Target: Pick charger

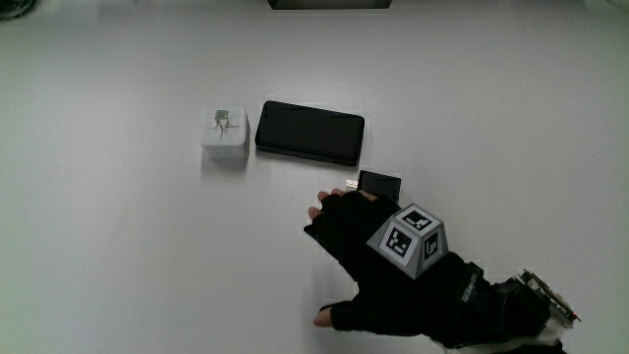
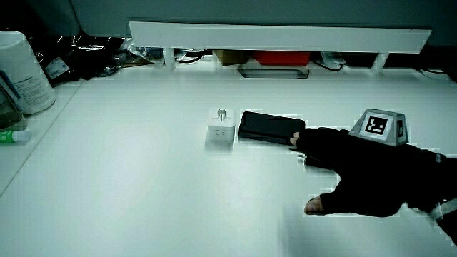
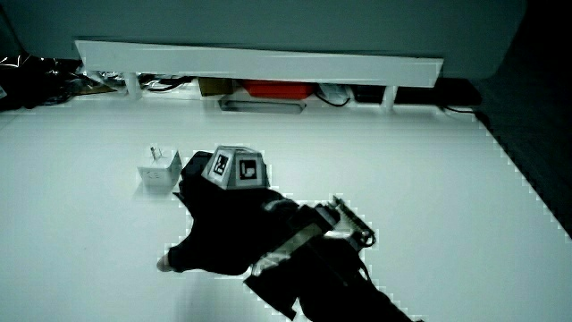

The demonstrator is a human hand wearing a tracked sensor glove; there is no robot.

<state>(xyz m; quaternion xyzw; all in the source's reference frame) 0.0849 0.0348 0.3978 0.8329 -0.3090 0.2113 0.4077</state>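
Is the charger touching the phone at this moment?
Apart. The main view shows a strip of bare table between the charger and the phone; they lie side by side, with the hand nearer the person.

**Colours and patterns on the table**

A white charger (image 1: pixel 223 135) and a black phone (image 1: pixel 310 132) are seen on the white table (image 1: pixel 118 236). The black-gloved hand (image 1: pixel 378 265) is topped by a grey cube (image 1: pixel 410 241) with black-and-white markers.
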